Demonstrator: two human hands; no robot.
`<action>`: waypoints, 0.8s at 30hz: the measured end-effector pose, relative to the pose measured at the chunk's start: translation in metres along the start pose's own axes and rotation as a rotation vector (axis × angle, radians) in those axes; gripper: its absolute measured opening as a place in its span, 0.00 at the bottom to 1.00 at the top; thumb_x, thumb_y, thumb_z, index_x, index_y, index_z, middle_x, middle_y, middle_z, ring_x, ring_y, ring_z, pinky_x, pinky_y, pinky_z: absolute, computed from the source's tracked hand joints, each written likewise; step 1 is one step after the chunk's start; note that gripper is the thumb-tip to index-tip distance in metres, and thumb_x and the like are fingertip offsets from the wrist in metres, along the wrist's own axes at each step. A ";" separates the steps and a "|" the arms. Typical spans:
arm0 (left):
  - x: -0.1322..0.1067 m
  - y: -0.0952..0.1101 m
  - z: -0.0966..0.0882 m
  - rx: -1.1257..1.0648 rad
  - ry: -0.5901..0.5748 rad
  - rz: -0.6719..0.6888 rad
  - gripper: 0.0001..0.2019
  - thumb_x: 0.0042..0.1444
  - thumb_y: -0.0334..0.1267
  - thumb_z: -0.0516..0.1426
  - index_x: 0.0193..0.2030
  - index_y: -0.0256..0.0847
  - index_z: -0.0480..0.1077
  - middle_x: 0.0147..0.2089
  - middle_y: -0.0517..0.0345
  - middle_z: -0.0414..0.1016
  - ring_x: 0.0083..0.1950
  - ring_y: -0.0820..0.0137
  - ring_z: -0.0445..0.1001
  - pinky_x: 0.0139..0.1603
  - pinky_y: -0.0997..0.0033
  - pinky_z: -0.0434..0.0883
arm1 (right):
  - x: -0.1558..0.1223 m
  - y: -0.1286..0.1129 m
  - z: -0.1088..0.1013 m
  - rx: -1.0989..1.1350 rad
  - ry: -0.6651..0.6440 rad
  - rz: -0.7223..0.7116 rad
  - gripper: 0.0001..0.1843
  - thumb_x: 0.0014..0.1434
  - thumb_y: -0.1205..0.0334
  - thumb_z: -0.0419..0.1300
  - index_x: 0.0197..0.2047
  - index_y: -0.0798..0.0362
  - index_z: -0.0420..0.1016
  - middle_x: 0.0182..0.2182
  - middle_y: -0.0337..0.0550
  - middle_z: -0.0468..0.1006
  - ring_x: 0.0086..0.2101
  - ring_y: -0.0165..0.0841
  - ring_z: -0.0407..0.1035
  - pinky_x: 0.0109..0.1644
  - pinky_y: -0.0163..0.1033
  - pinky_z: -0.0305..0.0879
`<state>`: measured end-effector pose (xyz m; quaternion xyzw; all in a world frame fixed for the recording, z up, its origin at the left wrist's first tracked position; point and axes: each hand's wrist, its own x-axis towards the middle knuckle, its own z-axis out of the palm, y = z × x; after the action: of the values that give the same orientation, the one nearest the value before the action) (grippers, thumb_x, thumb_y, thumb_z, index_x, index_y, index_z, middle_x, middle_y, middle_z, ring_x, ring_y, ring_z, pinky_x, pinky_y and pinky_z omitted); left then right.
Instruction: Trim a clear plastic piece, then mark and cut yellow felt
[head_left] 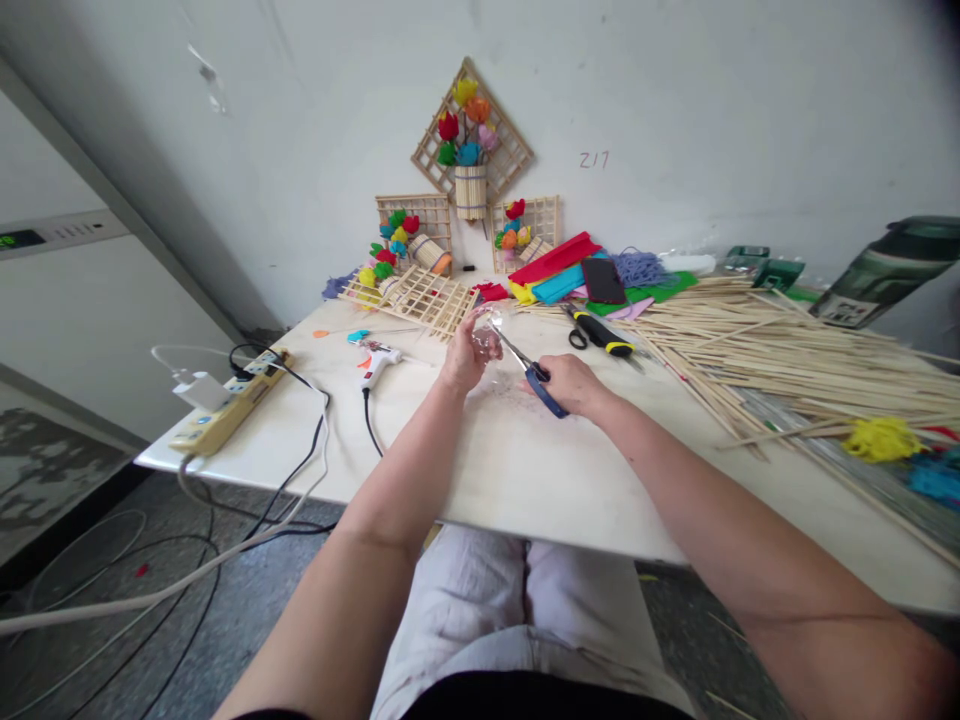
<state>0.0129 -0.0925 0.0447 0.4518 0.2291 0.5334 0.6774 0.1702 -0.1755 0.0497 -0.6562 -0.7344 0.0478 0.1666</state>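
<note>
My right hand (571, 385) grips blue-handled scissors (546, 392) at the middle of the table, their blades pointing up and left. My left hand (469, 355) has its fingers curled round a piece of clear, shiny plastic (491, 330). The scissor tips reach this plastic; whether the blades are parted on it I cannot tell. Left of my left hand lies a white hot glue gun (379, 362) with its cord running to the table's front edge. A pair of yellow-and-black pliers (604, 332) rests beyond my right hand.
Wooden sticks (787, 350) cover the table's right side, with a dark bottle (885, 270) behind. Lattice panels with paper flowers (469, 135) lean against the wall. Coloured paper (559, 262) and a phone (602, 280) lie at the back. A power strip (225, 405) with cables is at left.
</note>
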 end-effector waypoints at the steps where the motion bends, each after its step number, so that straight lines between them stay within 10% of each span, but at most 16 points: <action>1: 0.000 0.000 0.000 -0.016 0.000 -0.005 0.16 0.58 0.48 0.45 0.45 0.41 0.66 0.17 0.67 0.59 0.16 0.76 0.60 0.21 0.76 0.63 | -0.001 -0.001 -0.001 -0.042 0.011 0.002 0.24 0.51 0.40 0.54 0.31 0.55 0.73 0.29 0.48 0.77 0.31 0.36 0.70 0.28 0.34 0.53; 24: -0.004 -0.003 0.012 -0.041 -0.026 -0.128 0.19 0.60 0.47 0.43 0.44 0.37 0.68 0.15 0.67 0.54 0.13 0.77 0.55 0.16 0.79 0.57 | 0.000 -0.002 -0.008 0.203 -0.148 -0.017 0.25 0.52 0.37 0.52 0.31 0.54 0.67 0.30 0.48 0.76 0.29 0.34 0.68 0.29 0.34 0.56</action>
<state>0.0227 -0.1002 0.0470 0.4289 0.2378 0.4877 0.7222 0.1704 -0.1770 0.0575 -0.6245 -0.7416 0.1689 0.1776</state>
